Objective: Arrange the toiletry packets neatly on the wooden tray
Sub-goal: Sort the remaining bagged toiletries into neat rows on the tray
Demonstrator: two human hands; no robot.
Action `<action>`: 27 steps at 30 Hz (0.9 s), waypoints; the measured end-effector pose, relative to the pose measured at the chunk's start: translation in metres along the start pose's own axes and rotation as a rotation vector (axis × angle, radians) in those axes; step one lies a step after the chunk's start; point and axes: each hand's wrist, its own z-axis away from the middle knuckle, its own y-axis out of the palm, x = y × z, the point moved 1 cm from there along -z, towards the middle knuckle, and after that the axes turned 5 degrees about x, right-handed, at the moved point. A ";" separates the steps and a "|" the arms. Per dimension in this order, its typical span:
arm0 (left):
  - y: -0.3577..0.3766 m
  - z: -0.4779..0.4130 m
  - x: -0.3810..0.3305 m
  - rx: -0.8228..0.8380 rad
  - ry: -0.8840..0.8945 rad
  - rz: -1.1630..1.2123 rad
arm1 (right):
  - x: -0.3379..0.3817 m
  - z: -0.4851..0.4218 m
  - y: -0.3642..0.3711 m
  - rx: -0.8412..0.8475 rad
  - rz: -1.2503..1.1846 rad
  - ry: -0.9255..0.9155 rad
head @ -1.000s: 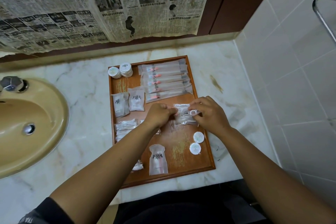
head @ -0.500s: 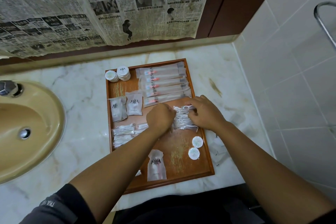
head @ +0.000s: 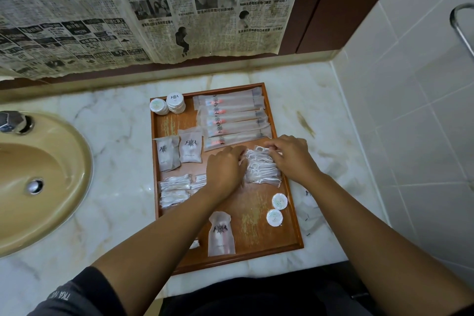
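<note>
A wooden tray (head: 292, 236) lies on the marble counter. A pile of clear floss-pick packets (head: 261, 169) sits at its middle right. My left hand (head: 225, 169) touches the pile's left side and my right hand (head: 289, 156) pinches a packet at the pile's top right. Long toothbrush packets (head: 230, 118) are stacked at the tray's back. Two frosted pouches (head: 179, 151) lie at the left, cotton-swab packets (head: 177, 190) below them, one pouch (head: 221, 235) near the front, and two round white packets (head: 277, 209) at the right.
Stacked round packets (head: 169, 104) sit in the tray's back left corner. A beige sink (head: 38, 177) is to the left. More packets (head: 310, 210) lie on the counter right of the tray. A tiled wall rises at the right, newspaper hangs behind.
The floss-pick packets went from held between both hands to lying as a pile on the tray. Both hands shifted slightly toward the tray's back right.
</note>
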 end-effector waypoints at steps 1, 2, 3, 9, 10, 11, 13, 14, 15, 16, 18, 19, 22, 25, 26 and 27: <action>0.001 0.001 0.000 0.005 0.014 -0.014 | 0.004 -0.004 -0.001 -0.026 0.041 0.004; 0.002 0.001 0.000 0.009 0.022 -0.023 | 0.007 -0.008 -0.001 -0.042 0.079 0.013; 0.003 0.002 0.000 0.012 0.026 -0.031 | 0.010 -0.012 -0.001 -0.048 0.119 0.016; 0.007 0.003 0.003 -0.020 0.026 -0.053 | 0.014 -0.024 0.007 0.025 0.351 -0.076; 0.007 0.002 0.003 -0.027 0.025 -0.063 | 0.014 -0.024 0.008 0.019 0.351 -0.094; 0.007 0.002 0.004 -0.033 0.026 -0.072 | 0.014 -0.024 0.009 0.017 0.355 -0.103; 0.008 0.002 0.004 -0.046 0.039 -0.082 | 0.013 -0.025 0.010 0.022 0.381 -0.111; 0.008 0.002 0.004 -0.047 0.048 -0.088 | 0.012 -0.026 0.011 0.022 0.388 -0.113; 0.007 0.002 0.004 -0.049 0.056 -0.091 | 0.011 -0.027 0.012 0.020 0.386 -0.113; 0.007 0.002 0.004 -0.054 0.065 -0.091 | 0.011 -0.028 0.012 0.015 0.382 -0.114; 0.007 0.003 0.005 -0.078 0.095 -0.101 | 0.010 -0.028 0.013 -0.002 0.371 -0.124; 0.008 0.002 0.006 -0.086 0.116 -0.114 | 0.010 -0.027 0.013 -0.014 0.358 -0.131; 0.010 0.000 0.008 -0.077 0.161 -0.149 | 0.007 -0.021 0.012 -0.037 0.329 -0.156; 0.010 -0.003 0.007 -0.054 0.160 -0.161 | 0.003 -0.013 0.013 -0.019 0.348 -0.173; 0.010 -0.003 0.007 -0.046 0.152 -0.164 | 0.002 -0.009 0.015 -0.013 0.362 -0.183; 0.010 -0.003 0.007 -0.042 0.146 -0.166 | 0.001 -0.006 0.016 -0.013 0.374 -0.195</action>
